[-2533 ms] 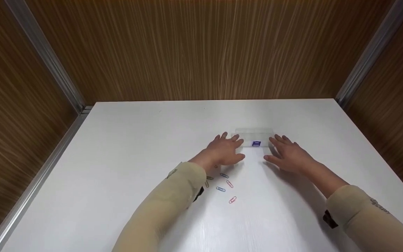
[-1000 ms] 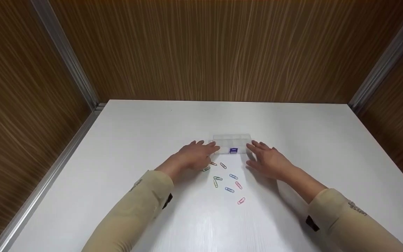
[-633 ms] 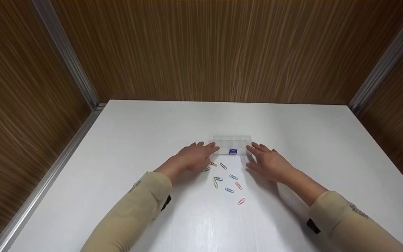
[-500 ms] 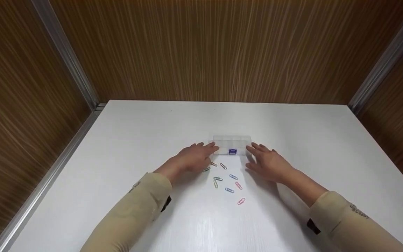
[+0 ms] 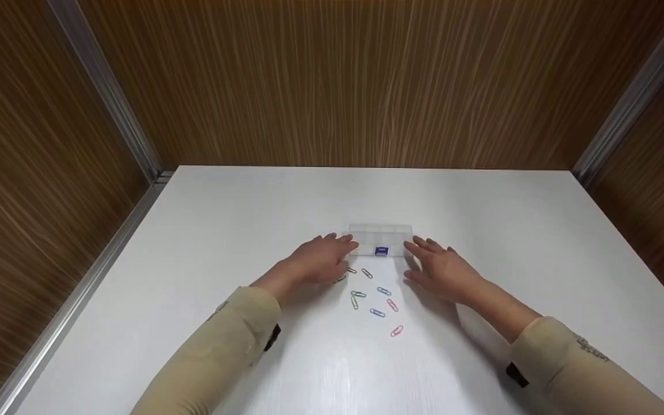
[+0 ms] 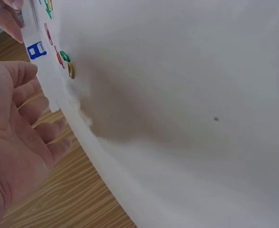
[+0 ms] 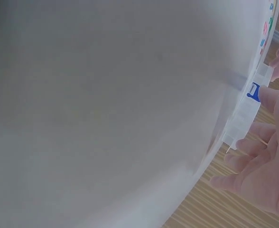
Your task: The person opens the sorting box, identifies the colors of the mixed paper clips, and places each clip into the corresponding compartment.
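Note:
A clear plastic box [image 5: 379, 237] with a blue-purple latch [image 5: 381, 251] lies on the white table, its latch side facing me. My left hand [image 5: 319, 259] is at the box's left end, fingers extended, with the fingertips at its edge. At the opposite end is my right hand [image 5: 442, 268], its fingers relaxed and spread. Both hands seem to touch the box without gripping it. Several coloured paper clips [image 5: 377, 312] lie scattered on the near side of the box. My left hand partly hides a green clip [image 5: 340, 279]. Both wrist views show the latch [image 6: 36, 50] between the hands.
The white table [image 5: 222, 230] is bounded by a wood-grain panel [image 5: 332, 86] at the back and similar panels at both sides. Metal posts [image 5: 107, 92] stand at the rear corners.
Since the oldest frame, the box has shifted left and slightly nearer, closer to the clips, with both hands moving along. My view has also shifted. Over the last half second, almost nothing has moved.

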Demonstrator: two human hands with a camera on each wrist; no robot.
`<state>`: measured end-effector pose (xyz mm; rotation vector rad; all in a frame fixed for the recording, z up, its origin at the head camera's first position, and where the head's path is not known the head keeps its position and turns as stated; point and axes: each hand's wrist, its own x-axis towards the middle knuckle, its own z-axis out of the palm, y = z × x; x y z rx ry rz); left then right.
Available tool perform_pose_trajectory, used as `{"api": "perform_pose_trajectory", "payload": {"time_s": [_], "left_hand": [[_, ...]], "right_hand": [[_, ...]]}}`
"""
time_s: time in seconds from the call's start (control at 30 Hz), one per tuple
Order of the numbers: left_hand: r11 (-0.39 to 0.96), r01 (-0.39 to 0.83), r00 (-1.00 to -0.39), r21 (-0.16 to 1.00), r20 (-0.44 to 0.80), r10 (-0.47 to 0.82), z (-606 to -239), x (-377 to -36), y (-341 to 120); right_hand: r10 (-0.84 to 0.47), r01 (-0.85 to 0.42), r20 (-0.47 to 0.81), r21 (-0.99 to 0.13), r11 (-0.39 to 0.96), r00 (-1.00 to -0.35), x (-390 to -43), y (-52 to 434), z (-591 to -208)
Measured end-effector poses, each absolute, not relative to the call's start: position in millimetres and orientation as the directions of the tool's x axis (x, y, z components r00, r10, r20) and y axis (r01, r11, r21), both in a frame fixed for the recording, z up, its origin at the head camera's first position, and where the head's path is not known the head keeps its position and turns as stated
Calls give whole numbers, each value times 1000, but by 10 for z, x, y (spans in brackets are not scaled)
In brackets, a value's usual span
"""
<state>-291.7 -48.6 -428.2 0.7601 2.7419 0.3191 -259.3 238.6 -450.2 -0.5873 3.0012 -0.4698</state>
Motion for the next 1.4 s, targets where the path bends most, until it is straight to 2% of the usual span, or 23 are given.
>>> {"api": "perform_pose_trajectory", "payload": {"time_s": [0.13,0.47,0.8,0.93,1.07,1.2,1.4], "left_hand": [[824,505,-821,256,-152,550,-4254,-2922,-430],[807,513,-838,292,-34,545,-4232,-2937,-260],[764,510,-849,395,89,520,-4302,-3000,-150],[727,495,-849,475,89,520,-4319,-3048,-141],[680,438,-853,588,33,521,-4337,-3108,-151],[638,402,-849,657,6,529,-4362,-3165,-166],[619,365,-850,695,-23,526,-4387,-3215,-168]], "right_hand": [[-367,-352,5,-300,887,-930,-2597,2380,-4512],[-350,-331,-10,-305,893,-937,-2603,2367,-4499],[-346,-329,2,-317,890,-938,-2611,2349,-4482],[-349,-339,32,-339,878,-936,-2643,2371,-4481],[-325,-323,68,-420,848,-943,-2721,2419,-4471],[-292,-297,99,-550,781,-951,-2858,2490,-4462],[-283,-207,19,-728,653,-959,-3090,2594,-4524]]}}
